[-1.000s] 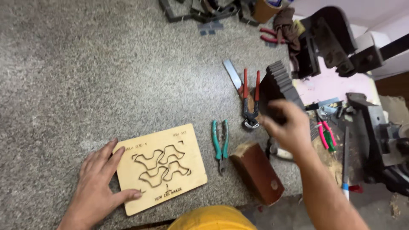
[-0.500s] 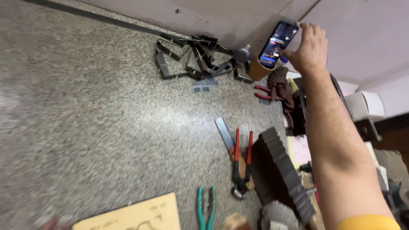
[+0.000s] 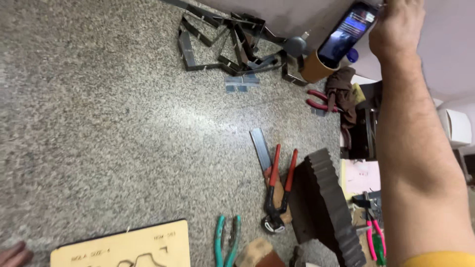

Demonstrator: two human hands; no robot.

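In the head view, the right hand (image 3: 398, 27) is up at about 1 o'clock, at the far end of a long bare arm. Its fingers are closed around the top end of a phone (image 3: 348, 30). The phone is a dark, thin slab, tilted, with its screen lit up blue and white. Its lower end sits just at the rim of a brown cup (image 3: 315, 70), which stands at the far edge of the desk (image 3: 99, 128). You cannot tell if the phone rests on the cup or is only held there.

The left hand (image 3: 14, 254) shows only as a small bit at 8 o'clock, on the desk beside a flat wooden board (image 3: 123, 247) with curvy lines cut in it. You cannot tell if its fingers are open or closed.

The desk is grey, speckled stone. At 12 o'clock lies a pile of bent metal strips (image 3: 225, 42). Just below the cup are pink-handled pliers (image 3: 319, 101) and a dark brown rag (image 3: 344, 94). Near the middle, toward 5 o'clock, red-handled pliers (image 3: 277, 190) lie on a flat metal bar (image 3: 261, 148). Right beside them is a dark block with a wavy edge (image 3: 326, 207). At 6 o'clock are green-handled pliers (image 3: 226, 242), next to a brown wooden block (image 3: 257, 252).
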